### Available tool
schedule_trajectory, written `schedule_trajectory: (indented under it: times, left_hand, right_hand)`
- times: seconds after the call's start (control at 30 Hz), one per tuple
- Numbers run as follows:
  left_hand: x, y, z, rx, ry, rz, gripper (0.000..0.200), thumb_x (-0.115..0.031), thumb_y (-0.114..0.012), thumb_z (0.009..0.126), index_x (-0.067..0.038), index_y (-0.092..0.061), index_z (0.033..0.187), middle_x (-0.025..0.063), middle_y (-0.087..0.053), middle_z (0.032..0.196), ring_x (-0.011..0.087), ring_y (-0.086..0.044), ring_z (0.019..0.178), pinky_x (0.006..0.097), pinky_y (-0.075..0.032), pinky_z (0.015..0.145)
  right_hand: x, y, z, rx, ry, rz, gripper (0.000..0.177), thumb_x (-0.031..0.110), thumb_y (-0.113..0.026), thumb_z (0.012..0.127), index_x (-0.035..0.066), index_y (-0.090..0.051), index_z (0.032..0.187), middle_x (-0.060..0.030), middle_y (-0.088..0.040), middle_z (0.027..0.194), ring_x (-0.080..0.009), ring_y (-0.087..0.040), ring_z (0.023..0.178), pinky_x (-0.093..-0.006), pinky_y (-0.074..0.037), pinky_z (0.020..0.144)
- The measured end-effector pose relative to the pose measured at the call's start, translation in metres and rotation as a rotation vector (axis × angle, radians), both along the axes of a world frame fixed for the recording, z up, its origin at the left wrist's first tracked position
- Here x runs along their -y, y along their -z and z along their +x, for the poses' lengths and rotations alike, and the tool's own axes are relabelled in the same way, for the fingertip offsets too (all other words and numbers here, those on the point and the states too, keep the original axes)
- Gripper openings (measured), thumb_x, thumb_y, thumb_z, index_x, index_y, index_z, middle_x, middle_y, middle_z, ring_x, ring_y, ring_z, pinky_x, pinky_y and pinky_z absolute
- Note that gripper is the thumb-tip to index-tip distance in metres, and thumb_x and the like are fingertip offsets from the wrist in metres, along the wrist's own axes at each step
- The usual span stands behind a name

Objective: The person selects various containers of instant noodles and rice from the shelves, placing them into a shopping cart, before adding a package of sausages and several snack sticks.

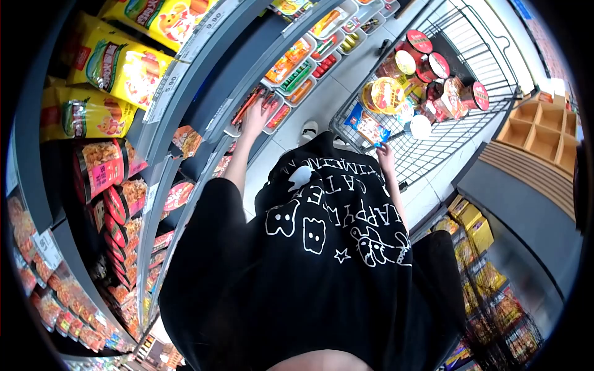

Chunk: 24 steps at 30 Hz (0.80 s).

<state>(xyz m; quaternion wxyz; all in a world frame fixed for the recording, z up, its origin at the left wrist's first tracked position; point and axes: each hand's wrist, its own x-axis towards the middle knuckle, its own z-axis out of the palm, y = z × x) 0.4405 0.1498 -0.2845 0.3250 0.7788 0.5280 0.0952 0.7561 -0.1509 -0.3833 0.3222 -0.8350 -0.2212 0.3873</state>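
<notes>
My left hand [256,115] reaches over a white tray of dark and red slim packs [245,106] on the low shelf. Its fingers are spread on or just above the packs, and nothing shows in its grip. On the other side, my right hand [385,152] has its fingers closed at the lower corner of a blue and white packet [366,125], by the near side of a wire shopping cart [438,157]. Inside the cart, red-lidded tubs [438,65] lie near a yellow-lidded tub [388,96] and other cups.
More trays with orange [288,60] and green packs [297,78] run along the shelf. Yellow bags [114,65] and noodle bowls [99,164] fill the shelves at left. A wooden compartment rack [544,133] stands at right, with packaged goods [489,278] below it.
</notes>
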Motion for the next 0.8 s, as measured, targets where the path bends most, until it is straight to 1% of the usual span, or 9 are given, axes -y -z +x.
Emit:
schedule_trajectory:
  times: [0.03,0.1,0.13,0.2,0.3,0.43,0.47,0.6,0.8]
  left_hand:
    - [0.008,-0.020,0.013,0.133,0.076,-0.050,0.023,-0.019,-0.058,0.081,0.001,-0.055,0.091,0.0133,-0.060,0.075,0.0293,-0.060,0.073,0.0358,-0.046,0.062]
    - [0.024,-0.057,0.033,0.330,0.060,-0.488,0.023,-0.022,-0.059,0.082,-0.001,-0.058,0.091,0.0038,-0.056,0.064,0.0120,-0.053,0.054,0.0241,-0.040,0.048]
    - [0.033,-0.068,0.044,0.388,0.003,-0.619,0.022,-0.024,-0.059,0.083,-0.003,-0.059,0.091,-0.0027,-0.049,0.058,0.0012,-0.040,0.046,0.0169,-0.031,0.040]
    - [0.042,-0.094,0.067,0.499,0.095,-0.739,0.023,-0.024,-0.056,0.085,-0.002,-0.059,0.091,-0.0013,-0.049,0.056,0.0030,-0.041,0.042,0.0174,-0.030,0.038]
    - [0.047,-0.132,0.094,0.495,0.280,-0.931,0.029,-0.026,-0.052,0.087,0.001,-0.059,0.096,0.0018,-0.052,0.058,0.0045,-0.043,0.042,0.0182,-0.034,0.040]
    - [0.045,-0.149,0.109,0.420,0.507,-1.177,0.033,-0.025,-0.050,0.087,0.004,-0.053,0.104,0.0071,-0.057,0.063,0.0099,-0.054,0.047,0.0210,-0.042,0.044]
    - [0.045,-0.152,0.110,0.431,0.534,-1.210,0.033,-0.024,-0.050,0.087,0.004,-0.052,0.104,0.0081,-0.058,0.065,0.0103,-0.055,0.048,0.0211,-0.044,0.045]
    - [0.045,-0.158,0.105,0.513,0.437,-1.295,0.032,-0.016,-0.047,0.088,0.004,-0.046,0.113,0.0120,-0.060,0.078,0.0107,-0.058,0.054,0.0198,-0.046,0.044]
    - [0.030,-0.153,0.086,0.600,0.297,-1.076,0.028,-0.011,-0.057,0.082,0.003,-0.051,0.106,0.0113,-0.060,0.076,0.0024,-0.042,0.041,0.0145,-0.030,0.035]
  right_hand:
    - [-0.011,-0.014,0.000,-0.101,0.007,0.089,0.034,0.011,-0.053,0.080,-0.001,-0.050,0.112,-0.0172,-0.062,0.094,-0.0211,-0.061,0.085,-0.0291,-0.047,0.074]
    - [-0.043,-0.073,-0.005,-0.327,-0.012,0.155,0.030,0.012,-0.053,0.085,-0.002,-0.050,0.111,-0.0121,-0.063,0.088,-0.0133,-0.059,0.079,-0.0233,-0.046,0.070]
    - [-0.054,-0.084,-0.006,-0.393,-0.030,0.188,0.030,0.014,-0.054,0.085,-0.001,-0.051,0.110,-0.0104,-0.063,0.086,-0.0113,-0.058,0.077,-0.0208,-0.045,0.067]
    - [-0.086,-0.149,-0.013,-0.382,-0.247,0.291,0.030,0.018,-0.055,0.085,0.004,-0.053,0.112,-0.0052,-0.063,0.079,-0.0091,-0.056,0.073,-0.0198,-0.043,0.063]
    - [-0.118,-0.206,-0.025,-0.659,-0.369,0.443,0.042,0.019,-0.056,0.083,0.007,-0.044,0.122,-0.0002,-0.058,0.085,-0.0053,-0.050,0.072,-0.0184,-0.040,0.063]
    - [-0.137,-0.234,-0.035,-0.580,-0.408,0.471,0.034,0.015,-0.059,0.080,0.006,-0.049,0.112,0.0010,-0.056,0.078,-0.0038,-0.048,0.066,-0.0170,-0.037,0.058]
    - [-0.139,-0.228,-0.040,-0.642,-0.301,0.585,0.021,0.013,-0.059,0.081,0.005,-0.053,0.100,0.0020,-0.055,0.073,-0.0035,-0.048,0.060,-0.0163,-0.036,0.054]
    - [-0.130,-0.220,-0.032,-0.594,-0.131,0.581,0.010,0.014,-0.057,0.084,0.006,-0.055,0.089,0.0023,-0.053,0.065,-0.0046,-0.049,0.052,-0.0182,-0.037,0.049]
    - [-0.113,-0.209,-0.014,-0.508,0.065,0.669,0.011,0.014,-0.058,0.083,0.005,-0.055,0.088,-0.0005,-0.056,0.061,-0.0035,-0.047,0.049,-0.0154,-0.033,0.045]
